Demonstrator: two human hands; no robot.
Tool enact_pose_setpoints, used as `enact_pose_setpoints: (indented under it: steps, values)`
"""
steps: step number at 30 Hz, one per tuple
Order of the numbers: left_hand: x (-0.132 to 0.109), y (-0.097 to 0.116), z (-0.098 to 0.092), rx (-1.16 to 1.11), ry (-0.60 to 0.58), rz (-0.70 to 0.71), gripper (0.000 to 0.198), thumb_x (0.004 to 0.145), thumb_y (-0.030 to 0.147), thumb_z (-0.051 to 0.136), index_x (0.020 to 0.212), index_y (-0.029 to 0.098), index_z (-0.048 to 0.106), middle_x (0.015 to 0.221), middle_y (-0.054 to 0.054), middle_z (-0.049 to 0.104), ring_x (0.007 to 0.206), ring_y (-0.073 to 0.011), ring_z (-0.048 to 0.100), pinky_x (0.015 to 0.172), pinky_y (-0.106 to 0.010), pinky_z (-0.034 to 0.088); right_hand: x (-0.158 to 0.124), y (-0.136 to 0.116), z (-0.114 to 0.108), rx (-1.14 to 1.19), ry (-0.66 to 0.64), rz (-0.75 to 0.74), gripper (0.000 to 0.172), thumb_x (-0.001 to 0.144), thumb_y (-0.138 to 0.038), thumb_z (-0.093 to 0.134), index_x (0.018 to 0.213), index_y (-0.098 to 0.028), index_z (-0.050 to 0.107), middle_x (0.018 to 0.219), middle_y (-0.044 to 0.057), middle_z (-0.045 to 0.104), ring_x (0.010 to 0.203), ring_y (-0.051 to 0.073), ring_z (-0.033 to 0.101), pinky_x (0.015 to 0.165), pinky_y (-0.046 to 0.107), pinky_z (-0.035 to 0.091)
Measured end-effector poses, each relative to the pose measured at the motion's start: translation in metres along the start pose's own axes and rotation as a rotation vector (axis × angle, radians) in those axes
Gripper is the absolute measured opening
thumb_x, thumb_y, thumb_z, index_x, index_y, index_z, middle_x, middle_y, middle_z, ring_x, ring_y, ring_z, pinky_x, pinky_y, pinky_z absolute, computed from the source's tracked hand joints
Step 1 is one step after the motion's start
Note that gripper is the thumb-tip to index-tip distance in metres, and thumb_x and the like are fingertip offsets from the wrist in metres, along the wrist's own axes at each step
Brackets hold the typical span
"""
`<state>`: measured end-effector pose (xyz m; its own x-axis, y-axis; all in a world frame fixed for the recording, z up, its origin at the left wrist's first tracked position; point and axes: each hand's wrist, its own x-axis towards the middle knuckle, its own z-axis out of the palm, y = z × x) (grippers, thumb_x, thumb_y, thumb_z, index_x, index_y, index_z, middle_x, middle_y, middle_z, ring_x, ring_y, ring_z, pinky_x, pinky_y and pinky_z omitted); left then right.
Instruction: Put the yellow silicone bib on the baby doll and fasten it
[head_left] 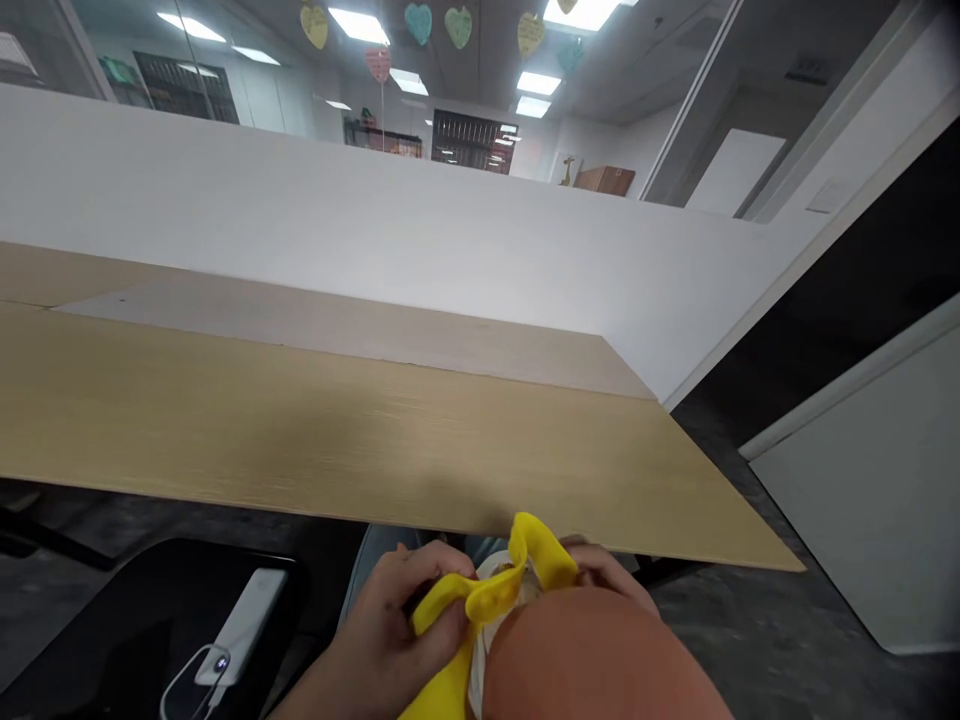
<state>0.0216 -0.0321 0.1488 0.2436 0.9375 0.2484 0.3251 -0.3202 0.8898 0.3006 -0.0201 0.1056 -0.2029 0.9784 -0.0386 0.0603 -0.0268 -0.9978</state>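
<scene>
A piece of yellow cloth (pixel 491 597) with a folded band and what looks like a round fastener sits at the bottom centre, close to my body. My left hand (pixel 409 620) pinches the band between thumb and fingers. On the other side, my right hand (pixel 611 575) is closed at the cloth's far end, its fingertips partly hidden behind the cloth. A large, smooth, round reddish-brown thing (pixel 592 660) fills the foreground between my hands and hides part of the cloth. White material (pixel 480 650) shows beneath the yellow band.
A light wooden table (pixel 337 430) stretches across in front of me, its near edge just beyond my hands. At lower left, a white power bank (pixel 244 620) with a lit cable lies on a black chair seat (pixel 97 630). Behind stand a white wall (pixel 390 240) and windows.
</scene>
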Motion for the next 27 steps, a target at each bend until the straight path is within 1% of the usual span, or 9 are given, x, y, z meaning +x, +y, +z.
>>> enact_pose_setpoints:
  steps: [4,8,11,13,16,18,21,24,27]
  values:
    - [0.003,-0.010,0.011,-0.080,-0.123,-0.094,0.006,0.080,0.023,0.057,0.082,0.021,0.063,0.073,0.001,0.063,0.069,-0.0145,0.055,0.069,-0.025,0.043,0.005,0.003,0.009,0.182,-0.119,0.046,0.021,0.087,-0.044,0.058,0.099,-0.029,0.064,0.096,0.006,0.057,0.085,0.021,0.055,0.074,0.031,0.043]
    - [0.007,-0.016,0.018,-0.221,-0.216,-0.197,0.014,0.086,0.030,0.053,0.079,0.018,0.055,0.073,0.001,0.054,0.069,-0.0126,0.048,0.064,-0.023,0.038,0.007,-0.004,0.022,0.346,-0.248,0.198,0.040,0.081,-0.038,0.064,0.119,-0.032,0.052,0.093,0.003,0.057,0.065,0.015,0.050,0.060,0.027,0.038]
    - [0.006,-0.022,0.022,-0.283,-0.241,-0.239,0.021,0.088,0.034,0.052,0.075,0.018,0.051,0.068,0.003,0.046,0.065,-0.0116,0.042,0.060,-0.023,0.035,0.009,-0.019,0.028,0.199,-0.304,0.256,0.029,0.080,-0.025,0.059,0.109,-0.028,0.060,0.097,0.002,0.059,0.063,0.012,0.047,0.059,0.024,0.034]
    - [0.004,-0.025,0.026,-0.272,-0.268,-0.228,0.024,0.089,0.034,0.051,0.072,0.018,0.050,0.065,0.003,0.043,0.064,-0.0115,0.040,0.059,-0.023,0.033,0.011,-0.026,0.031,0.018,-0.345,0.217,0.020,0.079,-0.020,0.054,0.095,-0.022,0.066,0.096,0.002,0.062,0.080,0.016,0.053,0.073,0.025,0.037]
    - [0.000,-0.032,0.033,-0.231,-0.299,-0.206,0.023,0.089,0.031,0.051,0.071,0.017,0.053,0.066,0.002,0.048,0.066,-0.0123,0.043,0.061,-0.023,0.035,0.017,-0.022,0.036,-0.094,-0.477,0.176,0.020,0.086,-0.033,0.052,0.085,-0.019,0.067,0.090,0.005,0.063,0.094,0.021,0.053,0.086,0.029,0.036]
    - [-0.001,-0.036,0.036,-0.231,-0.317,-0.209,0.021,0.089,0.029,0.050,0.074,0.016,0.056,0.069,0.000,0.053,0.067,-0.0128,0.047,0.063,-0.024,0.036,0.022,-0.011,0.041,-0.023,-0.553,0.189,0.036,0.088,-0.051,0.050,0.082,-0.018,0.064,0.084,0.006,0.061,0.085,0.021,0.054,0.079,0.031,0.037]
    - [0.000,-0.043,0.040,-0.240,-0.351,-0.210,0.021,0.090,0.028,0.049,0.075,0.016,0.058,0.070,0.000,0.056,0.068,-0.0130,0.049,0.063,-0.024,0.036,0.030,0.006,0.049,-0.001,-0.607,0.205,0.052,0.080,-0.068,0.052,0.074,-0.017,0.057,0.073,0.004,0.055,0.069,0.016,0.049,0.064,0.028,0.034]
    - [0.002,-0.050,0.042,-0.266,-0.391,-0.205,0.020,0.090,0.027,0.049,0.077,0.015,0.058,0.073,0.000,0.058,0.070,-0.0132,0.051,0.064,-0.023,0.038,0.035,0.015,0.056,-0.147,-0.632,0.257,0.058,0.070,-0.073,0.061,0.070,-0.015,0.052,0.062,-0.001,0.041,0.058,0.010,0.035,0.054,0.025,0.025]
    - [0.002,-0.056,0.042,-0.302,-0.414,-0.212,0.020,0.091,0.029,0.050,0.082,0.015,0.060,0.080,-0.002,0.061,0.076,-0.0145,0.054,0.069,-0.024,0.040,0.038,0.019,0.059,-0.205,-0.618,0.304,0.061,0.070,-0.074,0.061,0.073,-0.013,0.052,0.065,-0.001,0.041,0.060,0.009,0.034,0.053,0.023,0.024]
